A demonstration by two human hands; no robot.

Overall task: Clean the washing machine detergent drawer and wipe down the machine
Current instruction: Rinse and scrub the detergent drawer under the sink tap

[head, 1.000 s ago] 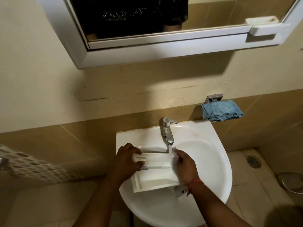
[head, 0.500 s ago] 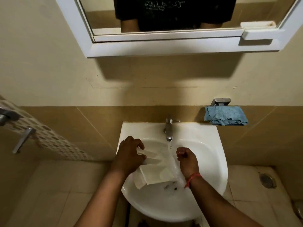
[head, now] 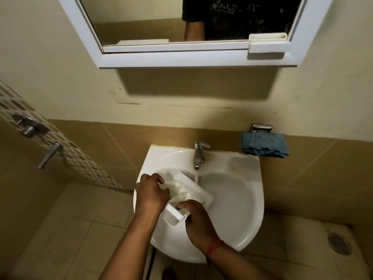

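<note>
Drawer (head: 186,194) over sink (head: 238,201), tilted under tap (head: 198,153) stream. Left hand (head: 151,196) grips far end, right hand (head: 196,217) near end. Likely light, stiff, slippery wet; hold walls.

Mirror (head: 193,21) above; floor drain (head: 339,243) at right.
</note>
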